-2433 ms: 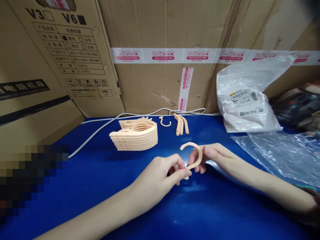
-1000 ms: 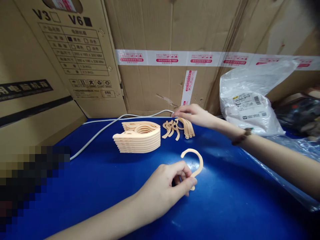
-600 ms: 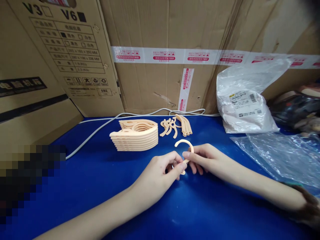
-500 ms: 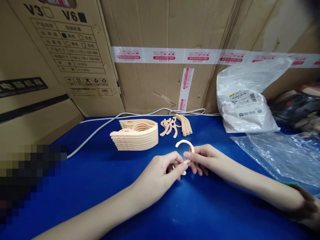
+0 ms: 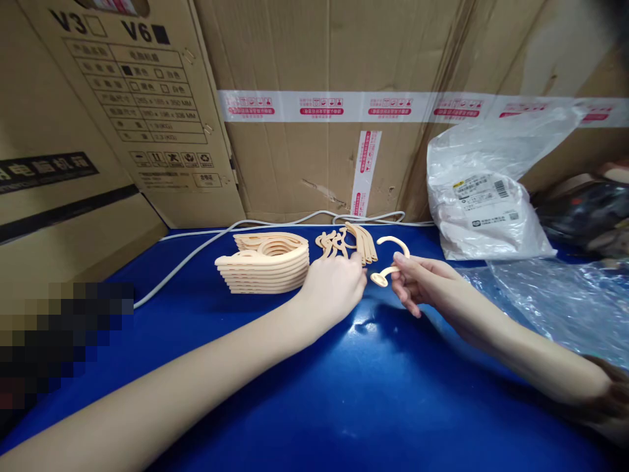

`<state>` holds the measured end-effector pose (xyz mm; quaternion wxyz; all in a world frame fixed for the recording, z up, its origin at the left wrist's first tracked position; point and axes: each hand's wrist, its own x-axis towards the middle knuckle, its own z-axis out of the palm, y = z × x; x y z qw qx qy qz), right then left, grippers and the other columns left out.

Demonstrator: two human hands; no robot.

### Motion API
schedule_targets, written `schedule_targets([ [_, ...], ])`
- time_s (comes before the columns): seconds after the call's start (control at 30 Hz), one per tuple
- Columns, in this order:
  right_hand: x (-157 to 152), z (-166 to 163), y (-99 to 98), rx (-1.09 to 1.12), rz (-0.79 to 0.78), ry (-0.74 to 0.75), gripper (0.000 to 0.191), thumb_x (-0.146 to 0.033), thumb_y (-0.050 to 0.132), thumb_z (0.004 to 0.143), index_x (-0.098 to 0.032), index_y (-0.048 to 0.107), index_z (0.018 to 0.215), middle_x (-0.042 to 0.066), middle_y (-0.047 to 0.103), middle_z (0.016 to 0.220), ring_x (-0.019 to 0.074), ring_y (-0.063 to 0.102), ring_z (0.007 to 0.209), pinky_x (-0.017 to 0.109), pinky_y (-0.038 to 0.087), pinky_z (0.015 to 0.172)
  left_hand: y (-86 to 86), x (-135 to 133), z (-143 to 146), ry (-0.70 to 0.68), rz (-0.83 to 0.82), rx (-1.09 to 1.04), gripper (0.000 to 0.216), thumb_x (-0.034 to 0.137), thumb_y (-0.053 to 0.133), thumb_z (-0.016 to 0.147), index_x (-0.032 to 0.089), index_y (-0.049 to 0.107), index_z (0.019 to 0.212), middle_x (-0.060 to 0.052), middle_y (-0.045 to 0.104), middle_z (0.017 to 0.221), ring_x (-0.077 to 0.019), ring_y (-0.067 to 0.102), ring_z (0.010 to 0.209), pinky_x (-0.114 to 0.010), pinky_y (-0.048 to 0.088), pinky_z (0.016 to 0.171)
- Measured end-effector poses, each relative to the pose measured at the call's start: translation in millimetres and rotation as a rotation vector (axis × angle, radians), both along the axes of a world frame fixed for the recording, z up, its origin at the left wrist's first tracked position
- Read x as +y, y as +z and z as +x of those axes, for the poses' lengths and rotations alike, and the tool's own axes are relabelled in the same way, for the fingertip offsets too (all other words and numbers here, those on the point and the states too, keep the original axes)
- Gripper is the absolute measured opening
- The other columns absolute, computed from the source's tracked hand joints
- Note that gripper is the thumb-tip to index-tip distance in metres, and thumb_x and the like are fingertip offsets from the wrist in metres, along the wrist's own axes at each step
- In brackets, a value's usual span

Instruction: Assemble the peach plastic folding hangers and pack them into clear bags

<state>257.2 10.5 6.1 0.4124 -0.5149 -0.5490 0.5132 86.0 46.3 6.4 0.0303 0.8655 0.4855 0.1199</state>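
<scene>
My right hand [image 5: 417, 275] pinches a cream plastic hanger hook [image 5: 401, 245] between thumb and fingers. The hook's curve points up and left, and its round flat end [image 5: 379, 280] hangs lower left. Over the blue table, my left hand [image 5: 335, 283] reaches to the small loose parts, back of the hand toward me. Its fingertips are by the lower ends of several curved hanger arms [image 5: 364, 242]; the fingers are mostly hidden. Behind that hand lies a small heap of cream hooks [image 5: 330, 242], partly covered. A neat stack of cream folding hangers [image 5: 265, 274] sits left of the hand.
A white cable [image 5: 194, 259] runs along the back and left of the blue table [image 5: 304, 406]. Cardboard boxes [image 5: 295, 167] wall off the back and left. At right are a white plastic bag [image 5: 486, 216] with a label and a clear plastic sheet [image 5: 565, 308].
My left hand has let go of the hook and moved forward to the loose hanger parts. My right hand has lifted the hook away, slightly right and forward, and its round end now shows.
</scene>
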Motion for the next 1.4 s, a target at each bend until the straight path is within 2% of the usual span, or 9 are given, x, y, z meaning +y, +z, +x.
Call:
schedule_targets([
  [0.2,3,1,-11.7,0.071,-0.029,-0.039,0.043,-0.059,0.055,0.086,-0.019,0.054,0.073,-0.002,0.056,0.057,0.0097,0.049,0.044,0.025,0.040,0.046,-1.3,37,37,0.103,0.023,0.034,0.028,0.030,0.051,0.098,0.010,0.061,0.115,-0.013,0.066,0.110,-0.0251,0.066,0.098,-0.041,0.054,0.083],
  [0.47,0,1,-11.1,0.171,0.047,-0.076,0.034,-0.051,0.060,0.087,-0.020,0.051,0.076,-0.003,0.055,0.062,0.0090,0.048,0.051,0.023,0.040,0.050,-2.0,49,42,0.133,0.034,0.087,0.034,0.033,0.060,0.094,0.015,0.057,0.123,-0.010,0.060,0.122,-0.0225,0.063,0.102,-0.043,0.055,0.086],
  [0.63,2,5,-7.0,0.285,0.119,-0.158,0.027,-0.045,0.067,0.083,-0.019,0.060,0.087,-0.003,0.056,0.067,0.0082,0.048,0.055,0.021,0.039,0.051,10.0,17,26,0.126,0.117,0.120,0.029,0.020,0.040,0.099,0.003,0.059,0.114,-0.017,0.069,0.097,-0.0257,0.069,0.090,-0.033,0.053,0.074],
  [0.77,4,9,-9.4,0.313,0.132,-0.191,0.028,-0.044,0.070,0.081,-0.019,0.063,0.092,0.000,0.062,0.081,0.0081,0.053,0.061,0.021,0.042,0.053,11.8,-30,-9,0.095,0.125,0.183,0.028,0.026,0.041,0.097,0.008,0.062,0.102,-0.012,0.069,0.071,-0.0276,0.072,0.067,-0.027,0.046,0.052],
  [0.9,3,8,-11.9,0.263,0.138,-0.146,0.029,-0.042,0.072,0.080,-0.018,0.065,0.094,0.001,0.063,0.086,0.0072,0.053,0.063,0.020,0.044,0.055,-2.3,-66,-57,-0.076,0.347,0.311,0.029,0.024,0.041,0.096,0.016,0.060,0.076,0.000,0.057,0.048,-0.0213,0.058,0.034,-0.027,0.026,0.033],
  [1.03,3,3,-17.0,0.212,0.110,-0.080,0.032,-0.039,0.071,0.082,-0.018,0.062,0.104,0.001,0.066,0.083,0.0079,0.054,0.063,0.021,0.044,0.056,-13.8,-78,-96,-0.256,0.543,0.344,0.048,0.013,0.022,0.099,0.018,0.061,0.071,-0.001,0.058,0.049,-0.0190,0.059,0.035,-0.029,0.034,0.033],
  [1.13,5,-1,-20.7,0.184,0.072,-0.011,0.046,-0.035,0.071,0.082,-0.018,0.053,0.120,0.000,0.067,0.078,0.0086,0.054,0.061,0.022,0.044,0.056,-11.5,-79,-113,-0.297,0.518,0.377,0.055,0.011,0.015,0.098,0.018,0.064,0.075,-0.002,0.061,0.051,-0.0189,0.060,0.036,-0.029,0.038,0.034],
  [1.23,6,-4,-22.0,0.142,0.028,0.053,0.059,-0.035,0.070,0.081,-0.017,0.045,0.131,-0.001,0.067,0.077,0.0090,0.054,0.058,0.024,0.045,0.056,-3.2,-78,-118,-0.248,0.432,0.386,0.045,0.017,0.024,0.097,0.017,0.065,0.080,-0.003,0.064,0.054,-0.0212,0.062,0.039,-0.031,0.041,0.036],
  [1.4,7,-9,-23.0,0.082,0.045,0.142,0.062,-0.034,0.069,0.080,-0.015,0.044,0.134,0.001,0.071,0.078,0.0094,0.056,0.055,0.023,0.045,0.051,6.1,-70,-93,-0.110,0.188,0.372,0.027,0.034,0.046,0.095,0.017,0.061,0.080,-0.003,0.066,0.062,-0.0240,0.068,0.052,-0.032,0.045,0.043],
])
